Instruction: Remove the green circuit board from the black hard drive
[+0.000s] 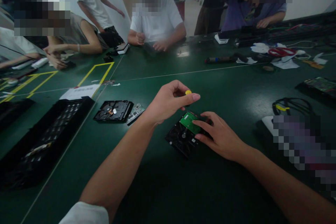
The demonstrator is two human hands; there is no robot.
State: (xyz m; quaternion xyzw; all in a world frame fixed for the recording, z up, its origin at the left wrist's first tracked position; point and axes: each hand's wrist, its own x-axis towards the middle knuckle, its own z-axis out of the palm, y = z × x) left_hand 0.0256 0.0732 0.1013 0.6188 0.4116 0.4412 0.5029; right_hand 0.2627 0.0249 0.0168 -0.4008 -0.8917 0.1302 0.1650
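Observation:
A black hard drive (181,141) lies on the green table before me, with a green circuit board (189,120) on its upper face. My right hand (219,134) grips the drive from the right, its index fingertip on the board and its thumb at the near edge. Above the far end of the drive, my left hand (173,98) is closed on a small tool with a yellow cap (188,92). The fingers hide most of that tool, so its tip cannot be made out. Left of my forearm lie a second hard drive (113,110) and a loose circuit board (135,113).
A long black tray (47,136) with small parts stands at the left, near a white paper (80,92). A black cable (292,105) and a board (319,85) lie at the right. Across the table are a dark cylindrical tool (219,59), red wire (282,52) and several people.

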